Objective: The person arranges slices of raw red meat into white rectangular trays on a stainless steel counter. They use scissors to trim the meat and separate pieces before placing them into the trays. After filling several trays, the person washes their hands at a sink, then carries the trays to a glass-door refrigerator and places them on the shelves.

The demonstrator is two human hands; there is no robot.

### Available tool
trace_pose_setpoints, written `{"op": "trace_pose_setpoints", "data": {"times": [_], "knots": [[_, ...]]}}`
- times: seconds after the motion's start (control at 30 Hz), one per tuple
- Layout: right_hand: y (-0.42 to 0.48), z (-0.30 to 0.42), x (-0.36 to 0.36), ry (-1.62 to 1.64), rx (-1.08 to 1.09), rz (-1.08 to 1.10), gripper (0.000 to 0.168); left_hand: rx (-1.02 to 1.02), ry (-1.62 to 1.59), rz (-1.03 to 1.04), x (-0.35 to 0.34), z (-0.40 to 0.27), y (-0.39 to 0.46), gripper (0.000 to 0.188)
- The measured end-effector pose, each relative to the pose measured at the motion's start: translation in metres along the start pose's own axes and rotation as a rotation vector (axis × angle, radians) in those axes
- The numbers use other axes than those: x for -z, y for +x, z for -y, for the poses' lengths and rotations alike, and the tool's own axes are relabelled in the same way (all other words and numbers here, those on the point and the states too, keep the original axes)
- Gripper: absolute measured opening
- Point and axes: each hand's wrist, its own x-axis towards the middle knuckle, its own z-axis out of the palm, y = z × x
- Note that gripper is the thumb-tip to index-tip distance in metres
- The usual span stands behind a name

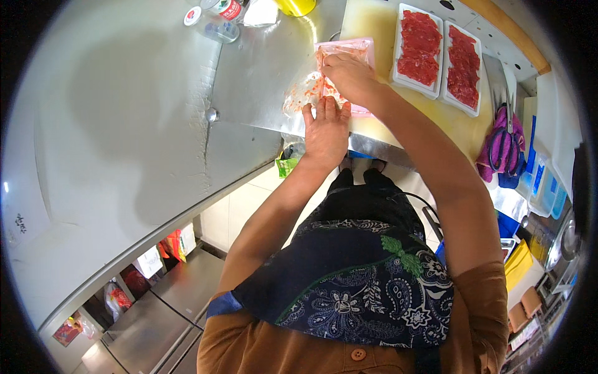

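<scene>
A pink tray (366,46) smeared with red bits lies at the left part of a yellowish cutting board (373,23), with clear plastic film (306,91) carrying red bits stretched out to its left. My right hand (348,75) is over the tray, fingers bent down onto the film; whether they pinch it is hidden. My left hand (327,133) rests at the tray's near left edge, fingers spread on the film. Right of the tray, two white trays hold red sliced raw meat: one nearer (419,49), one further right (462,68).
A glass jar (219,30) with a lid, a plastic bottle (226,8) and a yellow container (296,5) stand at the back. Scissors (508,126) lie on a purple cloth (488,149) at the right. Clear plastic boxes (544,187) are beyond.
</scene>
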Motion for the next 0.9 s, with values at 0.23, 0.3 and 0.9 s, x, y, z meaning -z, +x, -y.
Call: {"op": "trace_pose_setpoints", "data": {"times": [0.23, 0.3, 0.9], "knots": [[-0.03, 0.009, 0.013, 0.132, 0.234, 0.152, 0.022, -0.003, 0.054, -0.025, -0.004, 0.002, -0.001, 0.037], [-0.047, 0.007, 0.013, 0.147, 0.204, 0.144, 0.022, -0.008, 0.028, -0.041, -0.004, 0.003, -0.003, 0.036], [-0.059, 0.017, 0.004, -0.027, -0.075, -0.13, 0.013, -0.148, -0.188, -0.194, -0.001, 0.018, -0.008, 0.025]]}}
